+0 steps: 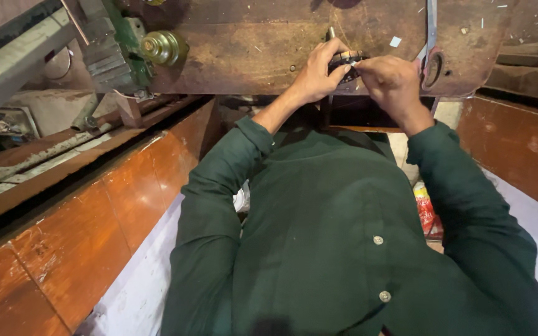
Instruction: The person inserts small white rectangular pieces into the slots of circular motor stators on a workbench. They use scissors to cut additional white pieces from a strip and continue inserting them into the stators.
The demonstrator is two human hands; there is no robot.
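Observation:
My left hand [316, 76] and my right hand [391, 81] meet at the near edge of a worn brown metal worktable [250, 50]. Between them they hold a small dark round part [344, 64] with a toothed or ribbed rim. Fingers of both hands close on it, and the right thumb and forefinger pinch a small pale bit at its right side. A thin metal rod [330, 32] stands just behind the left fingers. My dark green sleeves and shirt fill the lower middle of the view.
A green machine body with a brass-coloured round knob [163, 47] stands at the table's back left. A narrow metal strip [431, 25] runs down to a round hole at the right. Orange-brown wooden boards [94, 224] flank me on both sides. A red packet [428, 214] lies by my right side.

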